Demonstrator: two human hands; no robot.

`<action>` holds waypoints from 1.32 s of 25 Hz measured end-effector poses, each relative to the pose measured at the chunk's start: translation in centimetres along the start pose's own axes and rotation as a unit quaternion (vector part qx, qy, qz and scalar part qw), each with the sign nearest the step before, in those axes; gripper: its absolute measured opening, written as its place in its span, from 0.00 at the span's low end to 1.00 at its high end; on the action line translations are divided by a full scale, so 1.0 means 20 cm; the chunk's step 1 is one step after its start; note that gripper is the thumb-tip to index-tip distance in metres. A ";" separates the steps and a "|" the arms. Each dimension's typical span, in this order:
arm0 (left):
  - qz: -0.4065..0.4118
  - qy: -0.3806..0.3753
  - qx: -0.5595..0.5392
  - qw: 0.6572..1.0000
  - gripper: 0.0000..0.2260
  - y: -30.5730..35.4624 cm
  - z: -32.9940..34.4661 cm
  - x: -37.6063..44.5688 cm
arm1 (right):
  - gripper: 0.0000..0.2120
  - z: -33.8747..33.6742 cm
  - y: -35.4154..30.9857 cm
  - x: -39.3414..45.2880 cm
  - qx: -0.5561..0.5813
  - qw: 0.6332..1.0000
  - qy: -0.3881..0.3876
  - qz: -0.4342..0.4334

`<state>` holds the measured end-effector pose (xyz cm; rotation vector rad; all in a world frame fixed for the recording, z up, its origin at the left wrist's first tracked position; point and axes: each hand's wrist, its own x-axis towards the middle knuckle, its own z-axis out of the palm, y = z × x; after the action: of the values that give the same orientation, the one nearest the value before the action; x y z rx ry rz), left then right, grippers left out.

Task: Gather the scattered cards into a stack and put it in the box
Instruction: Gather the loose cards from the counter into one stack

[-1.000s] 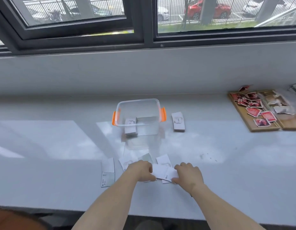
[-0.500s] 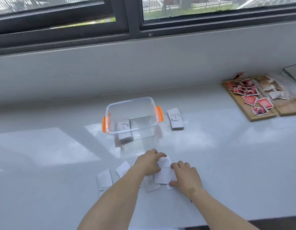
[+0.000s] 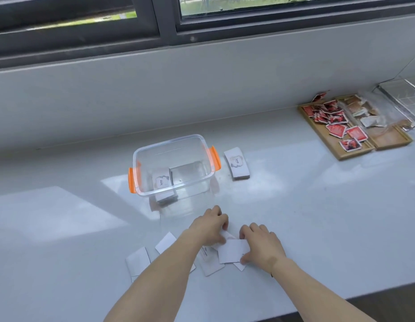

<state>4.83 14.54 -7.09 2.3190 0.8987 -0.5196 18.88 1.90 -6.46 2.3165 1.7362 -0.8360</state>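
**Pulling the cards together**

My hands have slid closer since before. My left hand [image 3: 210, 225] and right hand [image 3: 261, 246] pinch a white card [image 3: 233, 251] between them. More cards [image 3: 138, 261] lie at 8 o'clock. The clear box [image 3: 172, 168] sits at 12 o'clock. A card pile [image 3: 236, 163] rests beside it.

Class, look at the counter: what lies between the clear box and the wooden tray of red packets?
In the head view, one stack of white cards lies just right of the clear box; from there to the wooden tray the counter is bare.
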 end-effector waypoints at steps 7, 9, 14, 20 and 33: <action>-0.039 -0.022 -0.097 0.994 0.11 0.01 -0.01 -0.02 | 0.27 -0.02 0.01 0.03 0.011 0.999 -0.032 0.012; -0.042 -0.042 -0.171 0.984 0.13 0.00 -0.03 -0.04 | 0.24 -0.02 0.00 0.03 0.011 0.999 -0.041 0.012; -0.005 -0.054 -0.189 0.980 0.22 0.01 -0.12 -0.05 | 0.22 -0.08 0.04 0.07 0.051 0.997 -0.045 0.035; 0.004 0.073 -0.378 0.923 0.25 0.07 -0.14 -0.09 | 0.10 -0.17 0.08 0.10 0.094 0.995 0.003 0.014; -0.037 0.120 -0.313 0.941 0.09 0.17 0.10 -0.10 | 0.08 -0.02 0.02 0.07 0.030 0.989 0.129 -0.058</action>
<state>5.64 10.22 -6.29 1.7840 1.0800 0.0365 19.66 3.11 -6.85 2.4775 1.9911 -0.6351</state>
